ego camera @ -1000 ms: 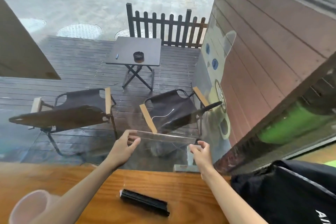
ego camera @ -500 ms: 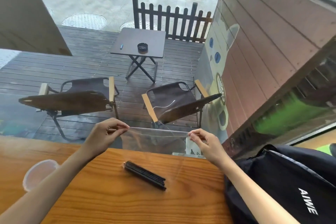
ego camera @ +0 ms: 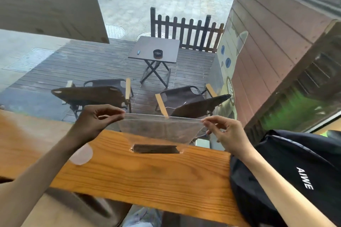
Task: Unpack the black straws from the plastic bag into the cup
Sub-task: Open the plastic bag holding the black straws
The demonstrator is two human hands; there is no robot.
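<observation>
Both hands (ego camera: pixel 96 121) (ego camera: pixel 226 132) pinching plastic bag (ego camera: pixel 162 131) — black backpack (ego camera: pixel 295 171) right, cup (ego camera: pixel 82 155) left.

bundle of black straws (ego camera: pixel 156 149): blurred dark strip seen through the clear plastic bag (ego camera: pixel 162 130), single straws not countable | pale translucent cup (ego camera: pixel 83 155): mostly hidden behind the left forearm | black fabric backpack (ego camera: pixel 287 175): cut off at right edge

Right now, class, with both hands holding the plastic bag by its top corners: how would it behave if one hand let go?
The plastic bag looks thin and floppy, so that side would probably sag. The straws at its bottom would likely slide and tilt.
</observation>
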